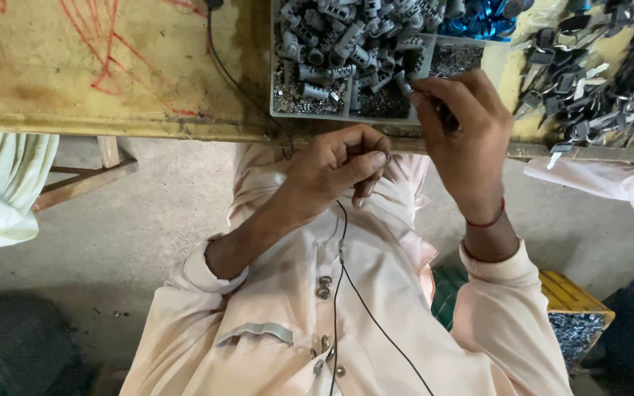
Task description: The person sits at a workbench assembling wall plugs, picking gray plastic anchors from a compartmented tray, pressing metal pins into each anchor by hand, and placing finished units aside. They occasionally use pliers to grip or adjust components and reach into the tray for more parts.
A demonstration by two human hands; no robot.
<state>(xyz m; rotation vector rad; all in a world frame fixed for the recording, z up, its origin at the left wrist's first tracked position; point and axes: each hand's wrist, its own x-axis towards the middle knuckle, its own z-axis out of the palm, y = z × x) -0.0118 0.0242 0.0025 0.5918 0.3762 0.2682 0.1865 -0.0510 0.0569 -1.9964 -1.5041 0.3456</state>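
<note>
Left hand point(335, 172): fingers curled, thumb pressed against the forefinger in a closed grip that pinches the end of a thin black wire point(361, 301). The wire hangs from that grip down across the pale shirt point(273, 308) toward the camera. The hand sits just short of the counter point(111, 81) edge.

Right hand point(464, 139): just beside and slightly beyond the left grip, fingertips pressed together on a small dark part point(445, 117), whose kind is too hidden to tell. A red thread band point(489, 220) circles the wrist. The fingertips touch the near rim of a grey compartment tray point(277, 88).

Tray, directly beyond both grips: compartments hold grey plastic sleeves point(346, 37) heaped at the back, small metal pieces point(306, 99) nearest the left grip, and blue parts point(478, 18) at the far corner beyond the right grip.

Beyond and outward of the right grip: a loose heap of black and silver parts point(596, 81) on the counter.

Outward of the left grip: bare yellowed counter top with red scribble marks point(104, 44).

Either side, below the counter: other persons' pale sleeves, one far outward of the left grip point(1, 183), one outward of the right point(618, 187). Below the right forearm: a yellow crate point(574, 301) of small metal parts.
</note>
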